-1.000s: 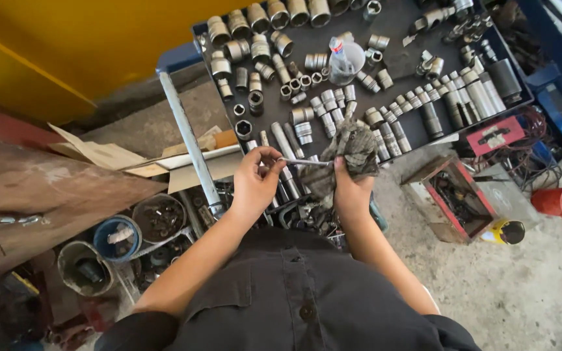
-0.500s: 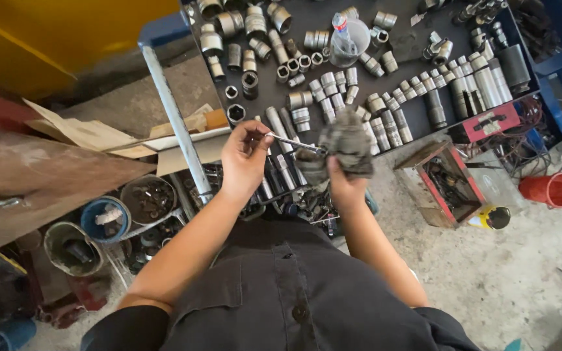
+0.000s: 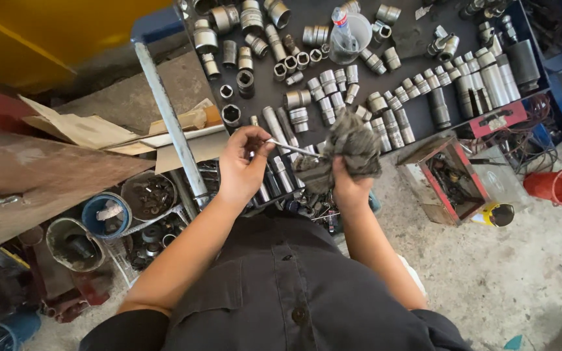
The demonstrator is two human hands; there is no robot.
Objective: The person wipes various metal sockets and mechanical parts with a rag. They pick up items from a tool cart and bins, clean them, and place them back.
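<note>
Left hand (image 3: 243,166) pinching thin metal rod (image 3: 292,149); right hand (image 3: 348,185) closed around grey rag (image 3: 349,144) at rod's tip, near sockets tray (image 3: 417,45).

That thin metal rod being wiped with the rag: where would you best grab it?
Grip the thin metal rod at its bare left end, coming from the left, as the left hand does. It lies nearly level, and its right end is buried in the grey rag bunched in the right hand.

Even daylight, soft shadows. Mild glare on steel sockets (image 3: 385,123) and bar (image 3: 170,123). Wide-angle bending at edges. Slight blur at corners; centre sharp.
</note>
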